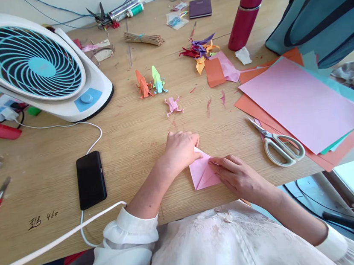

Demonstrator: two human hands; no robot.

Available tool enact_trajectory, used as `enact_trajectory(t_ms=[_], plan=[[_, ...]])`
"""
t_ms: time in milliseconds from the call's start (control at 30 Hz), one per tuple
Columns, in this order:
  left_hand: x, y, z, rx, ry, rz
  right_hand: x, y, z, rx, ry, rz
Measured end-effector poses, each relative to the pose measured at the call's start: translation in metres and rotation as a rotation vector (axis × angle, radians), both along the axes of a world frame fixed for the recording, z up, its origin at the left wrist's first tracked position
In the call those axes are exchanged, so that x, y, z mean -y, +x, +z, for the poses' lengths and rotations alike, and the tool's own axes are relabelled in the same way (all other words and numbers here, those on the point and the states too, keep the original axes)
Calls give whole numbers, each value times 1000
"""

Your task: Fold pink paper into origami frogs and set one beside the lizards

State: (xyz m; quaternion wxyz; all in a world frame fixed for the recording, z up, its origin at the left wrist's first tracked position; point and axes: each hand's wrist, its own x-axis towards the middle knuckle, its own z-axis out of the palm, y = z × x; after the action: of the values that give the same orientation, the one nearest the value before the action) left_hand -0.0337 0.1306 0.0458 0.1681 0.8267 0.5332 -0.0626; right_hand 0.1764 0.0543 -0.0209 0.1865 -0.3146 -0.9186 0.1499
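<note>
A small pink sheet of origami paper (200, 174) lies near the table's front edge, with fold lines across it. My left hand (183, 146) is curled over its upper left edge, thumb on the paper. On the right side, my right hand (233, 173) pinches the paper's edge between thumb and fingers. Beyond my hands stands a folded pink paper frog (173, 105). Behind it are an orange folded figure (143, 85) and a green-and-blue one (158, 81).
White-handled scissors (280, 143) lie right, beside stacked coloured paper (302, 104). A red flask (246, 17) stands behind, near folded paper cranes (201, 50). To the left are a black phone (91, 180) with a white cable and a white fan (96, 80).
</note>
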Motion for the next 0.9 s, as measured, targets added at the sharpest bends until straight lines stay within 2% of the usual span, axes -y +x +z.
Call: enact_trajectory(t_ms=[233, 333, 433, 733, 900], plan=[[0, 8, -4, -53, 26, -41, -1, 0, -1, 14, 39, 21], [3, 17, -8, -56, 33, -101, 0, -1, -1, -6, 29, -9], [3, 21, -12, -59, 23, -100, 0, -3, 1, -12, 38, -48], [0, 19, -13, -42, 3, -110, -9, 3, 1, 46, 21, -46], [-4, 15, -9, -48, -40, -120, -13, 4, 3, 90, 80, -6]])
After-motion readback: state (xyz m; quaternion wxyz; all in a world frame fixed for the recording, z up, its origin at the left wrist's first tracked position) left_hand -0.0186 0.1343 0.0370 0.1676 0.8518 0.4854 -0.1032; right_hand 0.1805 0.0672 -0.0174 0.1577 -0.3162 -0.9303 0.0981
